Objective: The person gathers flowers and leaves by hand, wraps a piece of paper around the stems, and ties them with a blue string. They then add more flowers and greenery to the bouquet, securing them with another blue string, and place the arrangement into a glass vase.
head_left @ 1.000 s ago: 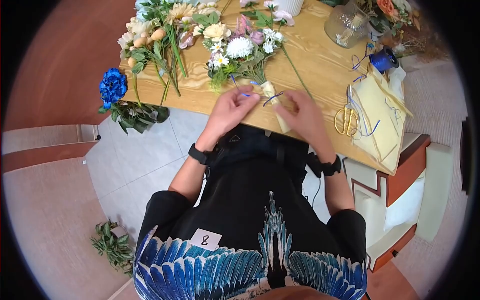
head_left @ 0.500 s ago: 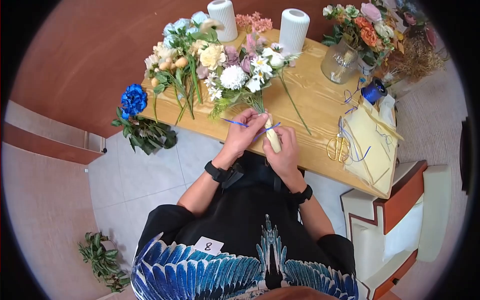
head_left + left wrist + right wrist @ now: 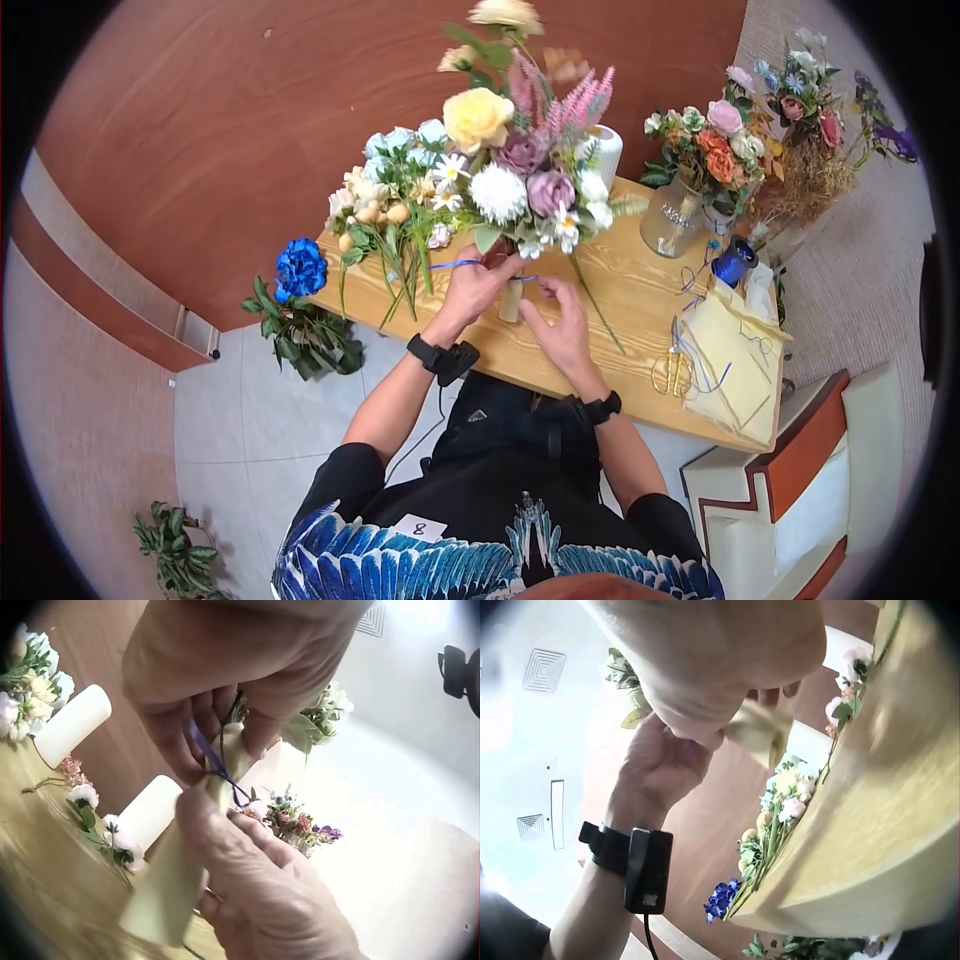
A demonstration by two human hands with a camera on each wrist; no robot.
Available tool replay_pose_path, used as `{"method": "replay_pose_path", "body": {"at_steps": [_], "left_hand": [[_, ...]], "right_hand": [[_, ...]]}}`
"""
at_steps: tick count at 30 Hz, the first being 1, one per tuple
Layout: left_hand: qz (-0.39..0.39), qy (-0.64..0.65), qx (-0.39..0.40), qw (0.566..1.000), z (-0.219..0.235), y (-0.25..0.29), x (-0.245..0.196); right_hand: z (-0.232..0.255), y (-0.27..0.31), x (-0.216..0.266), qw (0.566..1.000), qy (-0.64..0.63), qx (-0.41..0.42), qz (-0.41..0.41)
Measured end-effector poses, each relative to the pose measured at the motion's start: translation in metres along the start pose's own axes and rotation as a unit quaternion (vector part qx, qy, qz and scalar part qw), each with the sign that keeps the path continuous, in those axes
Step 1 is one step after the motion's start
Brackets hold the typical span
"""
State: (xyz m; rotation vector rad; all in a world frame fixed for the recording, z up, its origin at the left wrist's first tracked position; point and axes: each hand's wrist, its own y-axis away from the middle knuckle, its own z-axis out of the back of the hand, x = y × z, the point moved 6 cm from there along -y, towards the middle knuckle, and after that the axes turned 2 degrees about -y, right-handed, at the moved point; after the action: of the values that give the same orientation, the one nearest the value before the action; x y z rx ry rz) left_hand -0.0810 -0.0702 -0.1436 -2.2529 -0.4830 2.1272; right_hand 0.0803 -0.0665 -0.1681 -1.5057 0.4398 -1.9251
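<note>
The left hand [image 3: 477,290] grips the stems of an upright bouquet [image 3: 500,192] with a yellow rose, purple roses and white flowers. Pale yellow paper [image 3: 166,889] wraps the stems below that hand, and a blue ribbon [image 3: 206,746] crosses around the wrap's upper part. In the left wrist view the right hand [image 3: 262,885] has its thumb and fingers at the ribbon crossing, pinching there. The right wrist view shows the right hand [image 3: 720,660] largely covering the wrap [image 3: 759,733].
Loose flowers [image 3: 385,225] lie on the table's left part, beside a blue flower [image 3: 301,270]. Gold-handled scissors [image 3: 672,370], yellow paper sheets [image 3: 735,370], a blue ribbon spool [image 3: 735,262] and a glass vase [image 3: 670,222] are at the right. A white vase [image 3: 606,155] stands behind the bouquet.
The bouquet, earlier tilted low over the table, is now raised upright in the left hand. Both hands stay at the wrapped stems, and the head view has tilted up to show more wall.
</note>
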Motion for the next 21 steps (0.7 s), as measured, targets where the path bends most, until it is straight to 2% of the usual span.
{"method": "replay_pose_path", "body": {"at_steps": [1,3,4,5,7,8,11,12,13,15,16,17,19,20,21], "left_hand": [[-0.003,0.001,0.001,1.0,0.002,-0.001,-0.001],[0.0,-0.104,0.006,0.995,0.004,-0.001,0.008],[-0.062,-0.042,-0.033,0.997,0.001,0.001,0.009],[-0.063,-0.04,-0.028,0.997,0.0,-0.002,0.018],[-0.022,-0.067,-0.006,0.997,0.002,-0.006,0.042],[-0.014,-0.022,0.002,1.0,-0.003,-0.006,0.043],[0.02,0.013,0.004,1.0,-0.01,0.005,0.046],[0.025,0.006,0.025,0.999,-0.008,0.007,0.048],[0.033,0.005,0.029,0.999,-0.005,0.01,0.049],[0.11,-0.044,0.008,0.993,0.002,0.014,0.059],[0.062,-0.024,0.02,0.998,0.005,0.012,0.063],[0.064,-0.026,0.023,0.997,0.004,0.013,0.062],[0.115,0.003,-0.035,0.993,0.009,0.021,0.065],[0.079,0.006,-0.015,0.997,0.009,0.02,0.061],[0.08,0.004,-0.015,0.997,0.014,0.019,0.066]], "right_hand": [[0.005,-0.004,-0.003,1.0,0.001,-0.001,0.003],[0.019,-0.016,-0.003,0.998,-0.012,-0.016,-0.056],[0.026,-0.024,0.001,0.999,-0.008,-0.004,-0.046],[0.03,-0.03,0.006,0.999,-0.004,-0.008,-0.046],[0.032,-0.041,0.01,0.993,-0.101,-0.003,-0.062],[0.029,-0.047,0.009,0.994,-0.094,0.026,-0.052],[0.026,-0.047,0.001,0.991,-0.124,0.033,-0.037],[0.025,-0.043,-0.004,0.992,-0.107,0.061,-0.034],[0.025,-0.038,-0.014,0.992,-0.107,0.058,-0.042],[0.026,-0.036,-0.021,0.984,-0.136,0.05,-0.104],[0.031,-0.037,-0.02,0.984,-0.145,0.05,-0.086],[0.032,-0.04,-0.029,0.984,-0.146,0.047,-0.089],[0.038,-0.043,-0.052,0.996,-0.027,0.036,-0.082],[0.038,-0.045,-0.054,0.992,-0.086,0.037,-0.09],[0.043,-0.056,-0.042,0.991,-0.088,0.037,-0.09]]}}
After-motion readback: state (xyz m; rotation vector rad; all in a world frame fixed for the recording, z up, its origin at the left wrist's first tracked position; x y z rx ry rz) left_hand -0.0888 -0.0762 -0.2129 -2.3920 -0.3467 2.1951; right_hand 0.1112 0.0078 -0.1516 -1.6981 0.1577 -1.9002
